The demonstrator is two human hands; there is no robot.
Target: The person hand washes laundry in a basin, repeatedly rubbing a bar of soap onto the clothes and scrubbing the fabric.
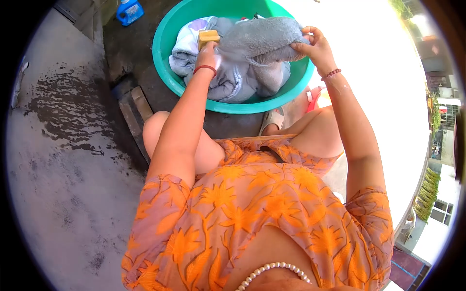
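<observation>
Two grips hold: left hand [207,58] clamps a soap bar [208,38] at left in the green tub [252,106], right hand [318,50] pinches grey cloth [264,36] at far right, and soap could drop into the laundry [230,85] if wetness loosens its hold.

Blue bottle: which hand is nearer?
Left. The left hand holds the yellow bar over the green tub, right of the blue bottle and not touching it. The right hand pinches the gray cloth farther right.
</observation>
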